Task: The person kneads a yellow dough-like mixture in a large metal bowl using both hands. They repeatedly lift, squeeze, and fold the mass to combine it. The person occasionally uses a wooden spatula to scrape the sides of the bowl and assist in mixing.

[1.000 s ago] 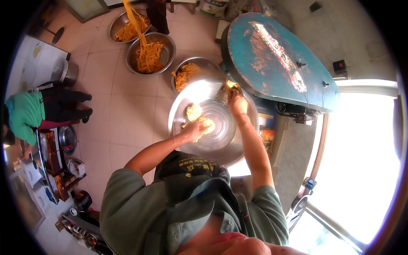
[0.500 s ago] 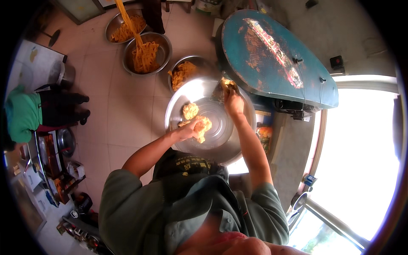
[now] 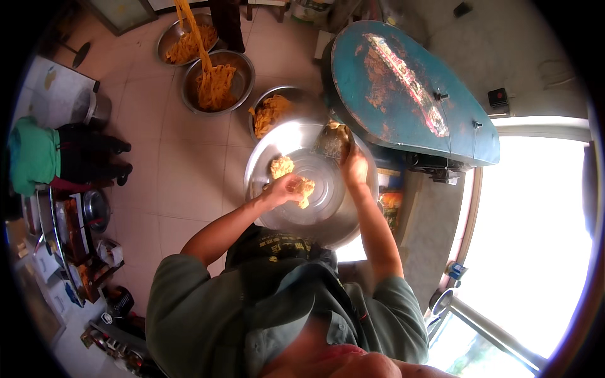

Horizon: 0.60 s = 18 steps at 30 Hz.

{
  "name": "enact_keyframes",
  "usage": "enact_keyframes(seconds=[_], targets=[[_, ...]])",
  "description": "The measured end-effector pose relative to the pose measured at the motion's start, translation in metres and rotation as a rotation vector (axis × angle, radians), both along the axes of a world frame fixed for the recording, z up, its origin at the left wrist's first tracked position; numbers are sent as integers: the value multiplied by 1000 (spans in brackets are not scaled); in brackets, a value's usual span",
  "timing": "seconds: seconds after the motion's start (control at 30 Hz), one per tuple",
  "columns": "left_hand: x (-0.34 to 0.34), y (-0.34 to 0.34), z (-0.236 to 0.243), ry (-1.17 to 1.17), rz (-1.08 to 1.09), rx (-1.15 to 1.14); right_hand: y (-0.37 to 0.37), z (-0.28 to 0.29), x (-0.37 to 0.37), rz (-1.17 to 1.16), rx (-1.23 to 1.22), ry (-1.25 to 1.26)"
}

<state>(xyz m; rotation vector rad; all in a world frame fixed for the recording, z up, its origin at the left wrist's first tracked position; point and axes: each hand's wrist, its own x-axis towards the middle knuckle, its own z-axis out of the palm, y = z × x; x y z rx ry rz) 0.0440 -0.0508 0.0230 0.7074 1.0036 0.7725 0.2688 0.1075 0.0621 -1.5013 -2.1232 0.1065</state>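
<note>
My left hand (image 3: 287, 190) is closed around a crumbly lump of yellow dough (image 3: 306, 190), low over the wide metal basin (image 3: 277, 216) in front of me. A second dough lump (image 3: 282, 166) lies in the basin, just beyond that hand. At the far right of the basin, my right hand (image 3: 355, 165) has its fingers bent around the right edge of a dull, boxy metal piece (image 3: 331, 140). Bits of yellow show at the top of this piece. Whether it is loose or fixed to something, I cannot tell.
A tall teal machine housing (image 3: 397, 88) stands right beyond the basin. Metal bowls (image 3: 251, 70) with orange-yellow noodles sit on the tiled floor ahead; a noodle strand hangs into one. A person in a green top (image 3: 39, 154) is at far left, near a cluttered rack (image 3: 69, 239).
My right hand has drawn back slightly from the top of the metal piece to its right edge. My left hand has turned over the dough, and less of the lump shows.
</note>
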Motion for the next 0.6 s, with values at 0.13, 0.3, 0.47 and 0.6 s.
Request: enact_keyframes(seconds=[0.13, 0.3, 0.47, 0.6], targets=[[10, 2, 15, -3, -38, 27, 20, -5, -12, -97, -373, -189], [11, -4, 1, -38, 21, 47, -4, 0, -19, -33, -11, 16], [18, 0, 8, -91, 39, -6, 29, 1, -24, -122, -359, -191], [7, -11, 10, -20, 73, -11, 10, 9, -8, -29, -259, -173]])
